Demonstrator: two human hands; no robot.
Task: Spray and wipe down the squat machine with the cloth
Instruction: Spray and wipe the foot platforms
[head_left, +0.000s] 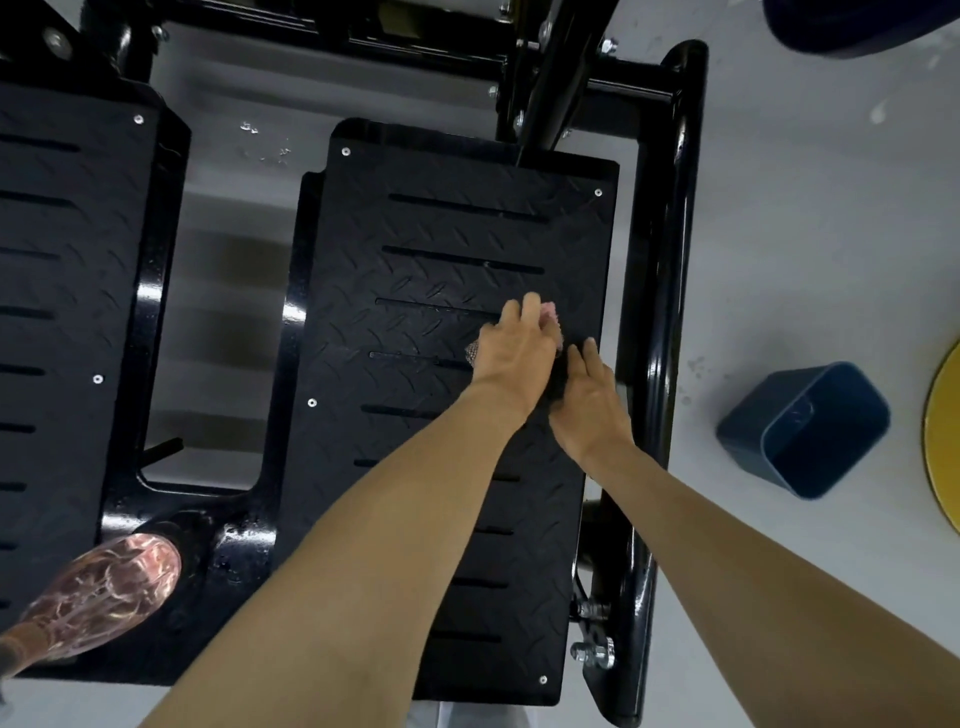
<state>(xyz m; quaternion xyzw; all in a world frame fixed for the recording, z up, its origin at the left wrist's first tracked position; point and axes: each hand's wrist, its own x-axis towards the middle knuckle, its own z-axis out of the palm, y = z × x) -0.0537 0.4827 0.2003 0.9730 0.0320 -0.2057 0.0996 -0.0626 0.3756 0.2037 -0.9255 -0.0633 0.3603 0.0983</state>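
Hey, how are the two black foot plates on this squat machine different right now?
The right foot plate is almost fully in view; the left foot plate is cut off by the picture's edge. Both hands work on the right plate: the left hand presses a pinkish cloth to it, with the right hand beside; no hand is on the left plate. A patterned shoe sits by the left plate's near corner. Both are black, diamond-patterned and slotted.
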